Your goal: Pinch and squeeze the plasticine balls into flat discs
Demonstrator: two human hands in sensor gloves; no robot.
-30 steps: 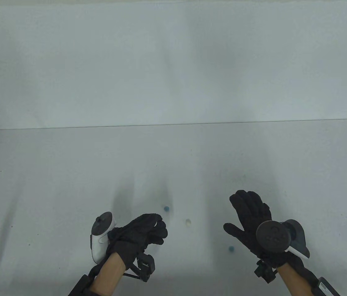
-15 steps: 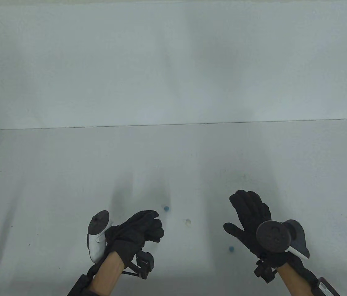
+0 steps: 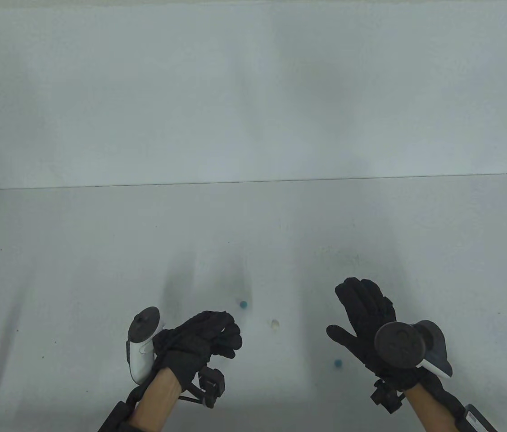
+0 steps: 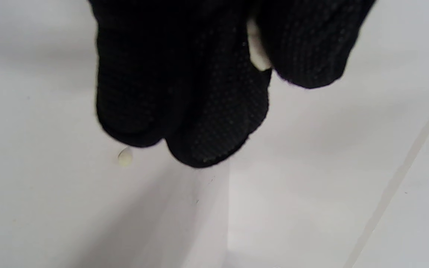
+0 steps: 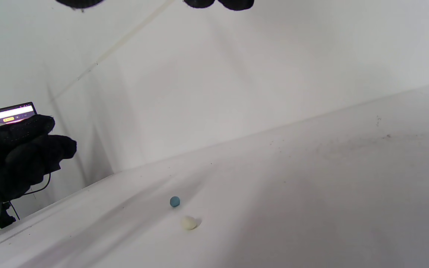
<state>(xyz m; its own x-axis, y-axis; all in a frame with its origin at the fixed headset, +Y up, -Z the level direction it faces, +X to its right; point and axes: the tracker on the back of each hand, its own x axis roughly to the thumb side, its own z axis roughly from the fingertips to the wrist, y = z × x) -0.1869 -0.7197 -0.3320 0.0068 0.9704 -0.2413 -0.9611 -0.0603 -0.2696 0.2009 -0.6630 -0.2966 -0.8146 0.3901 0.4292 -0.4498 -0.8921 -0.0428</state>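
Note:
My left hand (image 3: 222,335) hovers near the table's front with its fingers curled. In the left wrist view a white bit of plasticine (image 4: 257,50) shows pinched between its thumb and fingers (image 4: 207,123). On the table lie a blue ball (image 3: 243,304), a cream ball (image 3: 274,324) and a second blue ball (image 3: 337,362). The cream ball (image 4: 125,157) sits just beyond the left fingertips. My right hand (image 3: 364,306) is held flat and open, holding nothing, with the second blue ball beside its thumb. The right wrist view shows the blue ball (image 5: 174,201) and the cream ball (image 5: 189,222).
The white table (image 3: 78,252) ends at a far edge (image 3: 253,181) against a white backdrop. A lit screen (image 5: 6,113) shows at the left behind my left hand (image 5: 21,152) in the right wrist view.
My left hand has shifted slightly left and curled a little tighter. The right hand and the balls on the table have stayed put.

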